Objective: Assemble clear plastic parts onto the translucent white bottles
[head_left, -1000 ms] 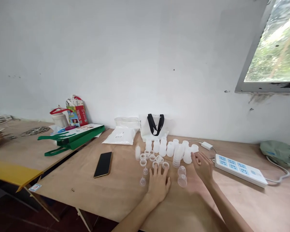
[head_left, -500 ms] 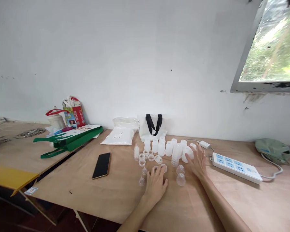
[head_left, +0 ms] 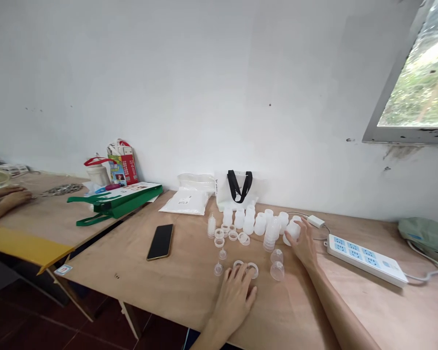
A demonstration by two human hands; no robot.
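Translucent plastic cup [head_left: 292,232], tilted, in right hand [head_left: 303,245]

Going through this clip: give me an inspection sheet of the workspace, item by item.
Surface: light plywood table, no spills seen.
Parts: rows of translucent plastic cups and clear plastic rings.
Hands: left hand spread over the front rings; right hand cupped around one translucent plastic cup.
Clutter: black smartphone, white bag with black handles, green tote bag.
Cables: white power strip with white cable.
Surroundings: white wall, window, co-worker's hand at the next table.
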